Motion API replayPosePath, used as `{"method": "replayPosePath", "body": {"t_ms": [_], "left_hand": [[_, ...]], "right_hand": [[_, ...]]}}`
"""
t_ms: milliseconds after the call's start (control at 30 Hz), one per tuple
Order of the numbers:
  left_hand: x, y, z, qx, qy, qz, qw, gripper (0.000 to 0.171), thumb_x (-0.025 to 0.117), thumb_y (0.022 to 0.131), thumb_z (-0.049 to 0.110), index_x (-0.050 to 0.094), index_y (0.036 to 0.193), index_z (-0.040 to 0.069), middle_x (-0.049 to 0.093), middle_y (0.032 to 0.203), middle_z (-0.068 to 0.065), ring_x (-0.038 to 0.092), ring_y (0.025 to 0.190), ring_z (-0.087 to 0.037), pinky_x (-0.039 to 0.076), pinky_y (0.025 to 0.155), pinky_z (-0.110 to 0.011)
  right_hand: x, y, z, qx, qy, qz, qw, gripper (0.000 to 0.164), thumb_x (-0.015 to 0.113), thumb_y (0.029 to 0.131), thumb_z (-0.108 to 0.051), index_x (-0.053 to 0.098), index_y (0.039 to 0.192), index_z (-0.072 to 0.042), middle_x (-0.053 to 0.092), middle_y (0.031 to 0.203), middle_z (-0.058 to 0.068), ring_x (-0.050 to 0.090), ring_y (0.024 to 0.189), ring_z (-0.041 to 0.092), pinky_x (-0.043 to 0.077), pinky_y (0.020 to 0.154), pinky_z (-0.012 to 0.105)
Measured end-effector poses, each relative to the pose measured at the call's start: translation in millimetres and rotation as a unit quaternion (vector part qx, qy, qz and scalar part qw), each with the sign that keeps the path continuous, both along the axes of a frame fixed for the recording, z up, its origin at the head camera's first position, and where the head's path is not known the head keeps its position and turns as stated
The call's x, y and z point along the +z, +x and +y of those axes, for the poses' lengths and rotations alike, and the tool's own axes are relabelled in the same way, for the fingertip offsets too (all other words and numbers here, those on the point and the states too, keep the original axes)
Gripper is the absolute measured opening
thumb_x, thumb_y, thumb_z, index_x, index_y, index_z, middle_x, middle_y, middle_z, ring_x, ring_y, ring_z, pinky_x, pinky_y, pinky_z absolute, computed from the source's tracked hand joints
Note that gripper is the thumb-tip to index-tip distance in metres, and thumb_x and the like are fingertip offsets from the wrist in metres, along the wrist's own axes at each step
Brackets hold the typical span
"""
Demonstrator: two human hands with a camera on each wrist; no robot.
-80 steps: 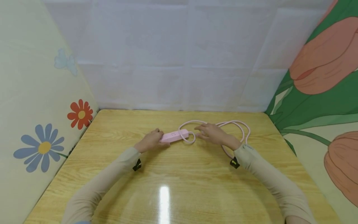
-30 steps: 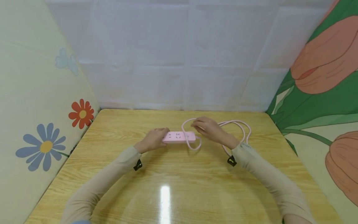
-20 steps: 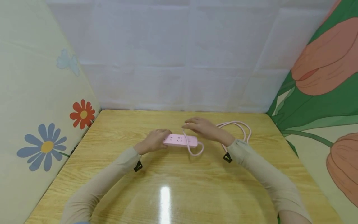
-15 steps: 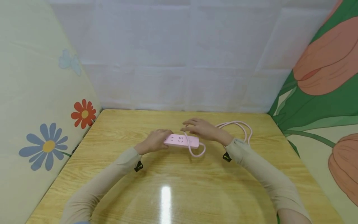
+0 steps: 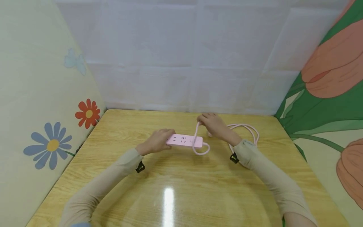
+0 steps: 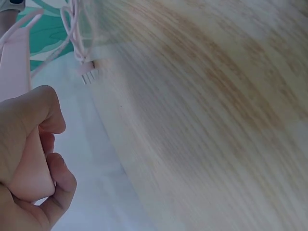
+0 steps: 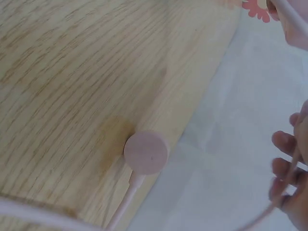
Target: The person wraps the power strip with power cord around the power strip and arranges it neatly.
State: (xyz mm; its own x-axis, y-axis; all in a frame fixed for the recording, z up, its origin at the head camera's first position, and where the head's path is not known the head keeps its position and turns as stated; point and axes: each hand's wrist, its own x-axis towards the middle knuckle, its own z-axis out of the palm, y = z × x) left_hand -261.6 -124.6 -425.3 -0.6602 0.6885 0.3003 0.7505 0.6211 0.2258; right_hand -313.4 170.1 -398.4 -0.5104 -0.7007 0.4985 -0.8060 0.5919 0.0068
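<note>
A pink power strip [image 5: 184, 141] is raised a little above the wooden table, its socket face turned up. My left hand [image 5: 155, 142] grips its left end; in the left wrist view the curled fingers [image 6: 60, 175] wrap around that end. From the strip's right end the pink cord [image 5: 196, 132] loops forward and back up across the strip. My right hand [image 5: 214, 125], up and to the right, holds this cord between thumb and fingers. Below the right hand, the round plug [image 7: 147, 152] lies on the table; its metal prongs show in the left wrist view.
More cord [image 5: 249, 127] lies in loose loops on the table [image 5: 181, 176], right of the right hand. A white cloth [image 5: 158, 82] hangs behind the table's back edge. Flower-printed panels [image 5: 52, 145] stand on both sides.
The power strip has come right and turned its socket face up. My right hand went left over the strip, then back right and up, pulling the cord with it.
</note>
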Motion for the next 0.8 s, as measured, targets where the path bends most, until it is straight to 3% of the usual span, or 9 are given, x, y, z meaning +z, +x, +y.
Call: {"method": "replayPosePath", "body": {"t_ms": [167, 333, 600, 800], "left_hand": [[-1.2, 0.2, 1.4, -0.001, -0.004, -0.008, 1.0, 0.049, 0.086, 0.07, 0.01, 0.058, 0.11, 0.005, 0.066, 0.095, -0.007, 0.061, 0.081, -0.021, 0.051, 0.066, -0.033], [-3.0, -0.2, 2.8, -0.002, 0.002, -0.003, 1.0, 0.05, 0.086, 0.069, 0.009, 0.058, 0.11, 0.005, 0.065, 0.094, -0.006, 0.06, 0.081, -0.02, 0.051, 0.066, -0.033], [-1.4, 0.5, 5.8, -0.017, 0.047, 0.021, 0.9985, 0.049, 0.083, 0.067, 0.005, 0.057, 0.108, 0.004, 0.067, 0.095, -0.009, 0.063, 0.08, -0.024, 0.053, 0.066, -0.036], [0.5, 2.1, 3.1, -0.01, 0.07, 0.039, 0.9967, 0.049, 0.083, 0.066, 0.002, 0.057, 0.108, 0.002, 0.067, 0.095, -0.01, 0.063, 0.081, -0.025, 0.053, 0.067, -0.038]], "right_hand": [[3.1, -3.4, 8.6, 0.001, -0.024, -0.007, 1.0, 0.009, 0.067, 0.091, -0.006, 0.065, 0.097, 0.0, 0.068, 0.091, 0.013, 0.061, 0.081, 0.032, 0.053, 0.074, 0.043], [2.3, -4.2, 16.0, -0.035, -0.05, -0.026, 0.998, 0.011, 0.065, 0.092, 0.001, 0.067, 0.103, 0.004, 0.069, 0.097, 0.018, 0.063, 0.087, 0.035, 0.054, 0.079, 0.045], [-1.7, -6.1, 18.0, -0.052, -0.091, -0.018, 0.994, 0.016, 0.07, 0.091, -0.008, 0.067, 0.102, 0.003, 0.07, 0.094, 0.017, 0.066, 0.082, 0.036, 0.055, 0.073, 0.048], [-4.6, -6.0, 20.4, -0.094, -0.082, -0.061, 0.99, 0.018, 0.069, 0.093, -0.023, 0.067, 0.093, -0.005, 0.07, 0.084, 0.01, 0.064, 0.069, 0.028, 0.052, 0.061, 0.044]]}}
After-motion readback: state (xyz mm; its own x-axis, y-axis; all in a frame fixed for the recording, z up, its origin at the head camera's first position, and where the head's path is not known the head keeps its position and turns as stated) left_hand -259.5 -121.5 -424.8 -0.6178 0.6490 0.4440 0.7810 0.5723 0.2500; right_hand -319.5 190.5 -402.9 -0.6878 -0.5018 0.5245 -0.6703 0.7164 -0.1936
